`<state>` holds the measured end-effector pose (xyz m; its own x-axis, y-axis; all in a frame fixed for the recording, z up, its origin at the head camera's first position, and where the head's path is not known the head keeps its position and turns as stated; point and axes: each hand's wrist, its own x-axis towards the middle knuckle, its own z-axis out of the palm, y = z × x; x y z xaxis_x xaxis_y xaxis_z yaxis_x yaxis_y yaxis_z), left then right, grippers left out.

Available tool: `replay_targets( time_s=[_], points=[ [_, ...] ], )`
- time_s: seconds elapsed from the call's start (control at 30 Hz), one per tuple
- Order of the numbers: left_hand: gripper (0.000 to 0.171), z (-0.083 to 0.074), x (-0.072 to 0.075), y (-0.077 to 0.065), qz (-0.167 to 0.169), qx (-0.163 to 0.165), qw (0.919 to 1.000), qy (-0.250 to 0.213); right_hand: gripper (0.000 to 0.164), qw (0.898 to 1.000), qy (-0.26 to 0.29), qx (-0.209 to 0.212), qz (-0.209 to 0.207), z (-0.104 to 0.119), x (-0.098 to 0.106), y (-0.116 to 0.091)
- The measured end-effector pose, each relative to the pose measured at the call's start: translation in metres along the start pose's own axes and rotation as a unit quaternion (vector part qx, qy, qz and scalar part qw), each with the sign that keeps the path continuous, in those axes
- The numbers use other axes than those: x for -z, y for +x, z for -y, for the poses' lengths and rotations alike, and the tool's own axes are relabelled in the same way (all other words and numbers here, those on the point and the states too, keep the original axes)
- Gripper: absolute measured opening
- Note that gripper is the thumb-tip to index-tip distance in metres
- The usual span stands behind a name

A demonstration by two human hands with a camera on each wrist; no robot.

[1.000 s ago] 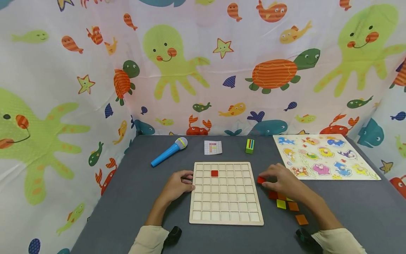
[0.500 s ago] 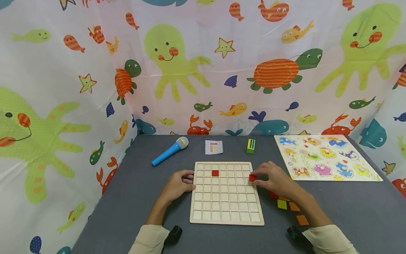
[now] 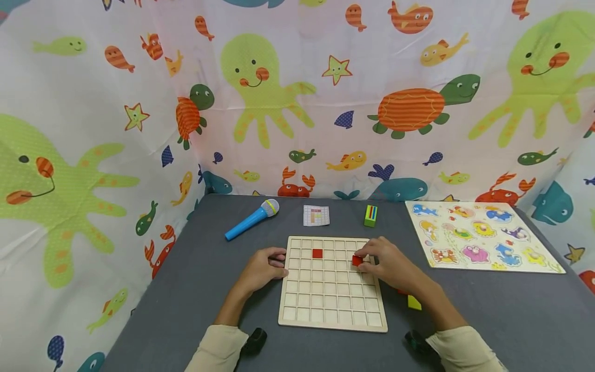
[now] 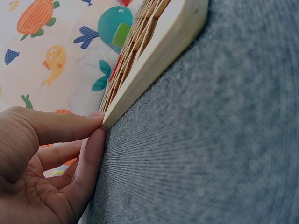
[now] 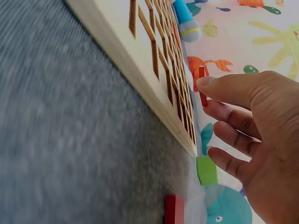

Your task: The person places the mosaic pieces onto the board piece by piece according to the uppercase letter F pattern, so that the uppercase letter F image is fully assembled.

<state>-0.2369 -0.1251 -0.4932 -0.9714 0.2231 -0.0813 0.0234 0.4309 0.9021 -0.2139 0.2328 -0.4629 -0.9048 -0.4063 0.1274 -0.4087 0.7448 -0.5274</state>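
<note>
Your right hand (image 3: 392,266) pinches a thin red square tile (image 3: 357,261) in its fingers, above the pale wooden gridded board (image 3: 329,300), towards its far right corner. A loosened pinch could drop it askew. Your left hand's (image 3: 259,268) fingers pinch the board's left edge; a tug could shift it. Your right forearm could nudge the yellow tile (image 3: 414,303) beyond the right edge.

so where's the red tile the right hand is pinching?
In the head view, the pinched tile is in the right hand, over the upper right of the wooden grid board, to the right of the other red tile.
</note>
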Motion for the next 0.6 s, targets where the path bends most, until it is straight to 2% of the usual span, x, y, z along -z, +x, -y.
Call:
replay_targets(
  time_s=[0.43, 0.6],
  points=[
    [0.055, -0.001, 0.0, -0.001, 0.002, 0.004, 1.0, -0.005, 0.028, 1.0, 0.023, -0.014, 0.005, 0.008, -0.013, 0.018],
    [0.055, -0.002, 0.001, -0.002, 0.002, 0.003, 1.0, -0.007, 0.026, 1.0, 0.022, -0.001, 0.004, 0.011, -0.016, 0.025]
  ],
)
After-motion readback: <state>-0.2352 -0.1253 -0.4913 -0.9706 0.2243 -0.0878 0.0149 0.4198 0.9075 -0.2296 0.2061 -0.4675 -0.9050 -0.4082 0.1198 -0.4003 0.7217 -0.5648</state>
